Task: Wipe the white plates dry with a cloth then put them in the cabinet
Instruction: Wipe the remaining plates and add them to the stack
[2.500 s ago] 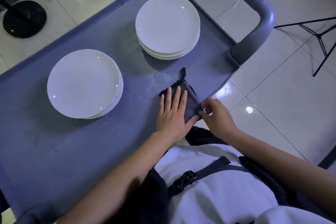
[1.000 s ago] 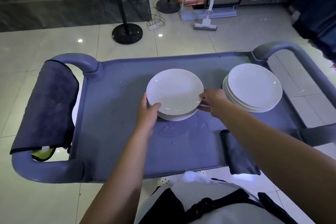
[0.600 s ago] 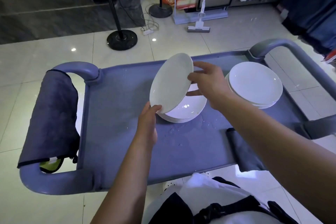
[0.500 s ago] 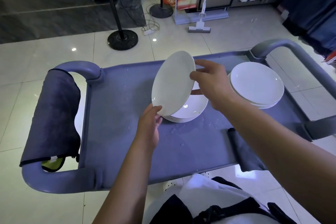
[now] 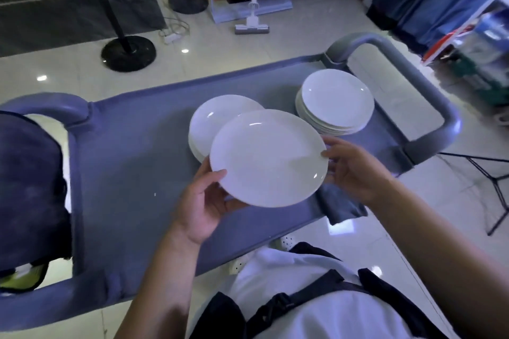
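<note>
I hold one white plate (image 5: 268,157) face up above the grey cart top (image 5: 132,173). My left hand (image 5: 205,201) grips its near-left rim, thumb on top and fingers underneath. My right hand (image 5: 349,170) holds the right rim with its fingertips. Behind the held plate sits a stack of white plates (image 5: 212,121), partly hidden by it. A second stack of white plates (image 5: 334,102) stands at the cart's far right. A dark folded cloth (image 5: 341,205) lies at the cart's near edge, under my right hand.
Another dark cloth (image 5: 30,187) hangs over the cart's left handle. The right handle (image 5: 429,107) curves round the far stack. On the tiled floor beyond are a black stand base (image 5: 128,52), a mop (image 5: 252,26) and a tripod leg (image 5: 495,181).
The plate was tilted on edge above the stack; it has turned face up and come toward me, off the stack. My view has shifted closer and rightward.
</note>
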Demonstrator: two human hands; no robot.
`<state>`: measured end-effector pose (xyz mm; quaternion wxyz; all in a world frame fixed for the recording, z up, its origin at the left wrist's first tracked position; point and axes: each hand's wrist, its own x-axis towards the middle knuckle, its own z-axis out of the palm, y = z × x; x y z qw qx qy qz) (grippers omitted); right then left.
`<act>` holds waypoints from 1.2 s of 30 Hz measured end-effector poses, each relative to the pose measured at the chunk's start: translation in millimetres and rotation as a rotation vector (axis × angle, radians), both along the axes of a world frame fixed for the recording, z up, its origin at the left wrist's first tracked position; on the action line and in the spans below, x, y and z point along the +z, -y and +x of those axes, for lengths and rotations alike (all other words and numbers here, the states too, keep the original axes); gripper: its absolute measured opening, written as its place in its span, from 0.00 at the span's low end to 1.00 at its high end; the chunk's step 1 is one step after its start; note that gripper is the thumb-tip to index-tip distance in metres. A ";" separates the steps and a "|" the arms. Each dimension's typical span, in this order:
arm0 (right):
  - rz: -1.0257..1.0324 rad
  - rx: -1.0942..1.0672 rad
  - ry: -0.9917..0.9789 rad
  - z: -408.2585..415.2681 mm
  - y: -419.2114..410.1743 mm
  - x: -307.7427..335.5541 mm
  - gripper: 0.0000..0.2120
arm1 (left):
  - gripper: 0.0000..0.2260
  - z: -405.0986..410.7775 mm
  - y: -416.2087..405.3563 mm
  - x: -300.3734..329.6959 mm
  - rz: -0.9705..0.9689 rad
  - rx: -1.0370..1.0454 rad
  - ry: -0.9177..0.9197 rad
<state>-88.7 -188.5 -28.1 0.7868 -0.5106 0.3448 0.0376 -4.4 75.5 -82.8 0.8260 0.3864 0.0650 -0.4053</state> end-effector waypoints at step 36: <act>-0.370 -0.197 -0.185 -79.7 63.7 -38.5 0.08 | 0.33 -17.9 18.2 25.5 0.245 0.109 0.238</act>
